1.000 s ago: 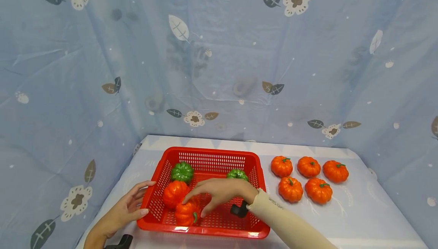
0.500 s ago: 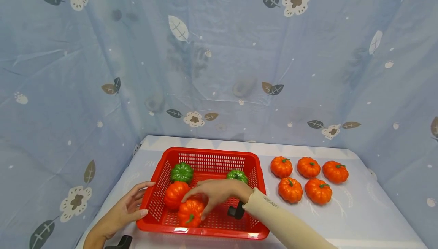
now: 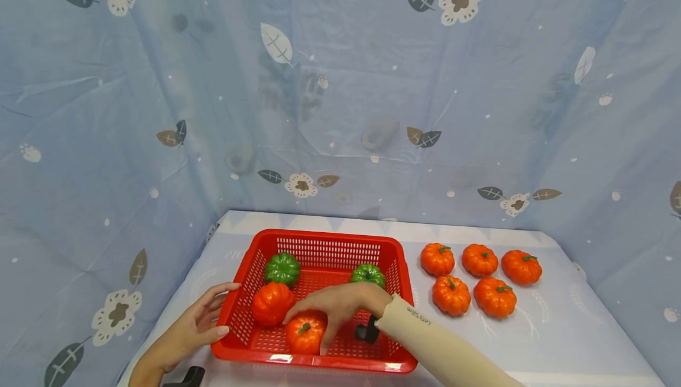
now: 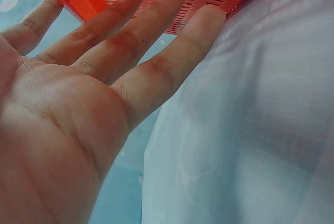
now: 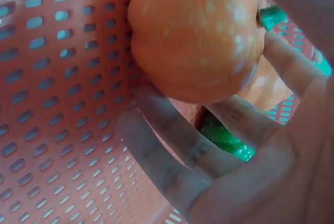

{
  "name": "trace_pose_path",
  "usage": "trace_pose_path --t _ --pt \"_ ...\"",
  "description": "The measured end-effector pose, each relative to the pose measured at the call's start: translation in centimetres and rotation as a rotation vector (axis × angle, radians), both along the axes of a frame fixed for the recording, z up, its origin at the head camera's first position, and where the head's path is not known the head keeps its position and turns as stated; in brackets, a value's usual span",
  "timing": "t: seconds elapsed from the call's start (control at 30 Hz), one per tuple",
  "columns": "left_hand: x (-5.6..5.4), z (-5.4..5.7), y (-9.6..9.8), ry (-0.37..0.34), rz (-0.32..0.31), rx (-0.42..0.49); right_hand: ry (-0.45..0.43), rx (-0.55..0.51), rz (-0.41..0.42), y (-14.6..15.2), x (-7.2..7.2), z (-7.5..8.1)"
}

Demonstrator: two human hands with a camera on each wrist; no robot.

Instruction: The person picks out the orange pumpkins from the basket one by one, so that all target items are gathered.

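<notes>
My right hand [image 3: 340,307] reaches into the red plastic basket [image 3: 330,235] and grips a small orange pumpkin [image 3: 305,332] near the front wall. Its thumb lies along the pumpkin's right side, and the fingers curve round it in the right wrist view. The green stem points up. Another orange pumpkin [image 3: 272,304] sits just to the left, with a green pumpkin [image 3: 282,269] behind it. A second green pumpkin [image 3: 368,275] is at the basket's right, partly behind my right wrist. Against the basket's left side rests my left hand [image 3: 197,322], its fingers [image 4: 156,72] extended and touching the wall.
Right of the basket, several orange pumpkins [image 3: 451,295] stand in two rows on the pale table [image 3: 564,328]. A blue patterned curtain [image 3: 340,109] encloses the table at the back and both sides.
In my right hand the orange pumpkin has turned, its stem swinging from the front to the top, and has shifted slightly right. The left hand stays against the basket.
</notes>
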State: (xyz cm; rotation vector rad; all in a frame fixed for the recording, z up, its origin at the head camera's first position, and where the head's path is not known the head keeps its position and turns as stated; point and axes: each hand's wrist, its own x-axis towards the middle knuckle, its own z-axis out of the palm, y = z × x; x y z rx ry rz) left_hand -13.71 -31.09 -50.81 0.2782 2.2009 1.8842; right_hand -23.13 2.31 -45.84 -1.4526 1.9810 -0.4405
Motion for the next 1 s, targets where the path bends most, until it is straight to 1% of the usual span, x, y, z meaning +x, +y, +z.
trace_pose_path --t 0.07,0.23,0.43,0.53,0.67,0.77,0.9,1.0 --pt "0.0 0.0 0.0 -0.004 0.001 0.006 0.018 0.005 0.0 0.0 0.0 0.0" --pt "0.0 0.0 0.0 -0.015 0.003 0.02 0.064 0.019 -0.029 0.0 0.1 0.2" --pt "-0.1 0.0 0.0 -0.009 -0.007 0.023 0.113 -0.012 -0.064 0.2 -0.2 0.3" --pt "-0.1 -0.1 0.0 -0.008 -0.009 0.018 0.131 -0.034 -0.069 0.3 -0.2 0.3" --pt "-0.1 -0.2 -0.1 0.002 -0.008 0.005 0.118 -0.072 -0.104 0.4 0.0 0.6" --pt "-0.1 -0.2 -0.2 -0.002 -0.014 0.01 0.118 -0.092 -0.131 0.4 0.2 0.9" --pt "-0.1 -0.2 -0.3 -0.002 -0.027 0.014 0.155 -0.132 -0.155 0.5 0.5 1.4" --pt "-0.1 -0.2 -0.4 0.006 -0.031 0.007 0.165 -0.175 -0.181 0.7 0.6 1.9"
